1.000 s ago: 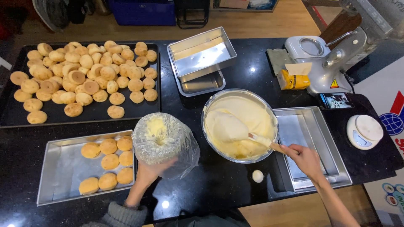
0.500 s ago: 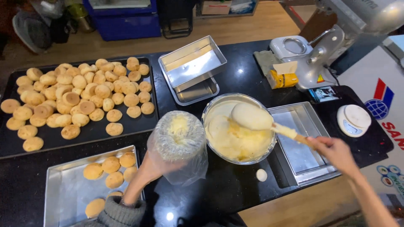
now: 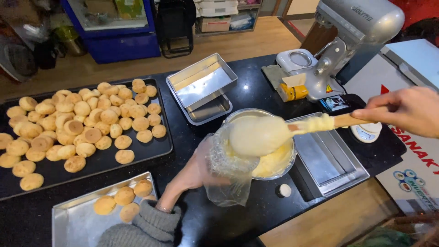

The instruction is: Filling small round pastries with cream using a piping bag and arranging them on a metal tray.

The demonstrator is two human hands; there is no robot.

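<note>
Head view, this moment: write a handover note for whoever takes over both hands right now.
Left hand: grips the clear plastic piping bag, partly filled with cream, mouth open beside the round steel mixing bowl.
Right hand: holds the wooden-handled spatula, heaped with pale yellow cream, over the bag and bowl.
Done: some cream is in the bag; a few golden round puffs lie in the near steel tray.
Left: cream remains in the bowl; many puffs sit on the black baking tray.

Clear crinkly plastic bag (image 3: 226,171), glossy. Wooden spatula (image 3: 292,130) coated in smooth, shiny cream. Steel bowl (image 3: 286,167) gleams. Brushed metal trays (image 3: 201,87). Tabletop (image 3: 256,87) polished black, reflective. Sleeve (image 3: 141,226) is rough grey knit.
</note>
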